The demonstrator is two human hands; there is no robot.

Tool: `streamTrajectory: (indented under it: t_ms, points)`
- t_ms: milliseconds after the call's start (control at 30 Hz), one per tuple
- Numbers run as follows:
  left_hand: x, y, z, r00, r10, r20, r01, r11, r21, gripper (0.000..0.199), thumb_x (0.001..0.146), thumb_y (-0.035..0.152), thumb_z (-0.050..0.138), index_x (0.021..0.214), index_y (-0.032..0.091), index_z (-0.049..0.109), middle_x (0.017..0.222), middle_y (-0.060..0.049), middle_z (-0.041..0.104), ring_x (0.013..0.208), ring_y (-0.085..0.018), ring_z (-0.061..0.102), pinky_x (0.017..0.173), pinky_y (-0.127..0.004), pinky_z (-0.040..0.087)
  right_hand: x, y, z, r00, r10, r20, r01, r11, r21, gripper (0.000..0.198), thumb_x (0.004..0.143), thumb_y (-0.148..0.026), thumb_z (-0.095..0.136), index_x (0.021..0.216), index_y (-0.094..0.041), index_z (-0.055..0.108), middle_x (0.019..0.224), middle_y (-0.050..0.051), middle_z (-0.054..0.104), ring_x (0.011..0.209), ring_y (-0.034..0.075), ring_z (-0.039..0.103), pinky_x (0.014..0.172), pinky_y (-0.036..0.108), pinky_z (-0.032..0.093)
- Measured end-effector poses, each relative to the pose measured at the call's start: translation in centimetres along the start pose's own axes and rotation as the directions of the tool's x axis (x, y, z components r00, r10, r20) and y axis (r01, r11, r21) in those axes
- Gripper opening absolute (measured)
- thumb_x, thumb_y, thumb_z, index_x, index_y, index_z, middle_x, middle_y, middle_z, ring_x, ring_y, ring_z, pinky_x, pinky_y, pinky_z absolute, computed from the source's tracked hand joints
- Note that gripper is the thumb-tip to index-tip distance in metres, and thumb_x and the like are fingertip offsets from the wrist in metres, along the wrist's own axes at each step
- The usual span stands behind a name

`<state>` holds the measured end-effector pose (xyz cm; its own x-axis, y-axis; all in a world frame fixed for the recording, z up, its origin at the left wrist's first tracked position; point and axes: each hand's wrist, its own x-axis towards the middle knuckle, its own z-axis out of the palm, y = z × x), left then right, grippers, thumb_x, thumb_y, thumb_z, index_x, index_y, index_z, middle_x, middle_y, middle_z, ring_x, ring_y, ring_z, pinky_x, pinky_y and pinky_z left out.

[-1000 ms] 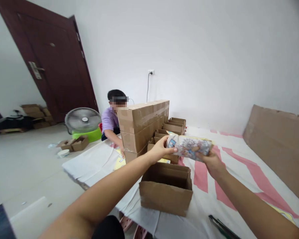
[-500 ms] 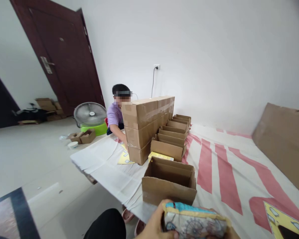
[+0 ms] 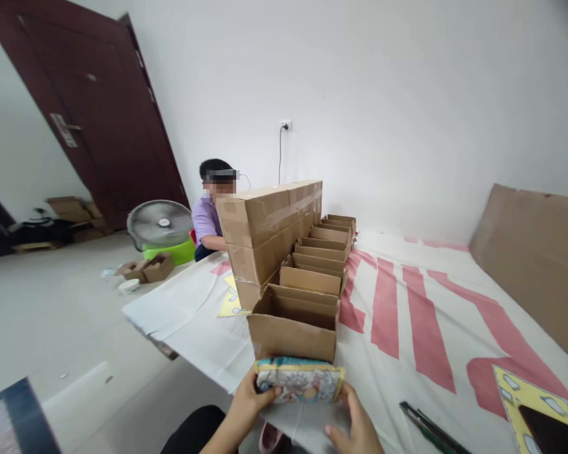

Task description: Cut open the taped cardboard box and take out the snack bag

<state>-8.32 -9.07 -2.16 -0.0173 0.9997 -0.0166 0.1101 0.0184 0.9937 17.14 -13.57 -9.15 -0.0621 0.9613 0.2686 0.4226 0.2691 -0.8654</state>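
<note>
A soft printed pouch, with a teal top, yellow edging and a pale patterned side, is at the table's near edge. Its left end is in my left hand, thumb in front and fingers hidden behind. At the other end, my right hand has its fingers by the pouch's edge, while its thumb is spread away below. Just beyond the pouch stands an open cardboard box, its flaps up and its inside partly visible.
More open boxes run back in a row beside a wall of stacked taped cartons. A person in a purple shirt sits behind them. On the right are a utility knife, a dark phone-like object and a large cardboard sheet.
The pouch has moved left and lies close to the near box, which has shifted back and left toward the row. My right thumb has come away from the pouch. The view has turned slightly.
</note>
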Motion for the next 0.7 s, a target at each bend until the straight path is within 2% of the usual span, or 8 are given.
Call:
streamTrajectory:
  t_ms: [133,200,267,333,433,567,700]
  points:
    - [1.3,-0.5,-1.3,0.973,0.111,-0.202,-0.095,0.991,0.09,0.053,0.042,0.033,0.077,0.09,0.018,0.062,0.117,-0.01,0.054,0.114,-0.034,0.051,0.095,-0.04,0.046,-1.2,1.0,0.8,0.999,-0.041,0.021,0.042,0.995,-0.088,0.069,0.064,-0.016,0.058,0.132,-0.017,0.047,0.132,0.013,0.055,0.123,0.03,0.051,0.104,0.043,0.041]
    - [1.6,-0.8,-1.5,0.957,0.14,-0.252,-0.111,0.986,0.126,0.056,0.041,0.031,0.078,0.094,0.019,0.061,0.123,-0.011,0.051,0.124,-0.036,0.042,0.101,-0.041,0.041,-1.3,1.1,0.9,0.998,-0.062,0.023,0.064,0.99,-0.125,0.066,0.064,-0.016,0.058,0.13,-0.017,0.049,0.13,0.014,0.056,0.121,0.031,0.052,0.103,0.044,0.041]
    - [1.7,-1.2,-1.5,0.966,0.139,-0.22,-0.123,0.989,0.086,0.07,0.046,0.031,0.078,0.11,0.02,0.055,0.117,-0.009,0.056,0.124,-0.034,0.043,0.103,-0.041,0.039,-1.1,1.1,1.0,0.996,-0.077,0.052,0.084,0.986,-0.143,0.063,0.065,-0.017,0.058,0.127,-0.016,0.05,0.128,0.014,0.058,0.119,0.031,0.053,0.101,0.044,0.042]
    - [1.8,-1.4,-1.4,0.983,0.119,-0.141,-0.119,0.993,0.009,0.08,0.051,0.033,0.077,0.124,0.02,0.045,0.11,-0.007,0.061,0.115,-0.03,0.052,0.099,-0.04,0.042,-0.9,1.3,1.1,0.995,-0.078,0.059,0.086,0.985,-0.147,0.06,0.066,-0.017,0.057,0.126,-0.016,0.051,0.126,0.014,0.059,0.117,0.03,0.055,0.1,0.043,0.044]
    - [1.9,-1.3,-1.1,0.993,0.088,-0.077,-0.092,0.995,-0.046,0.08,0.051,0.035,0.078,0.123,0.019,0.046,0.109,-0.006,0.063,0.105,-0.029,0.059,0.093,-0.037,0.047,-0.8,1.8,1.3,0.995,-0.097,0.001,0.096,0.985,-0.143,0.059,0.066,-0.017,0.057,0.125,-0.018,0.052,0.123,0.013,0.06,0.115,0.029,0.056,0.099,0.042,0.045]
    - [1.8,-1.0,-0.7,0.99,0.09,-0.109,-0.1,0.992,-0.083,0.085,0.051,0.035,0.078,0.127,0.02,0.042,0.107,-0.005,0.065,0.103,-0.028,0.06,0.091,-0.036,0.049,-0.8,2.1,1.4,0.991,-0.135,0.016,0.135,0.979,-0.156,0.06,0.067,-0.018,0.058,0.126,-0.018,0.051,0.123,0.013,0.061,0.113,0.03,0.058,0.097,0.042,0.048]
    - [2.1,-1.3,-0.7,0.993,0.089,-0.074,-0.094,0.994,-0.057,0.09,0.053,0.035,0.076,0.132,0.019,0.036,0.115,-0.008,0.063,0.109,-0.028,0.058,0.094,-0.035,0.047,-0.9,1.6,1.1,0.992,-0.128,0.006,0.128,0.978,-0.164,0.062,0.069,-0.016,0.058,0.129,-0.019,0.049,0.125,0.013,0.06,0.115,0.03,0.057,0.098,0.043,0.047]
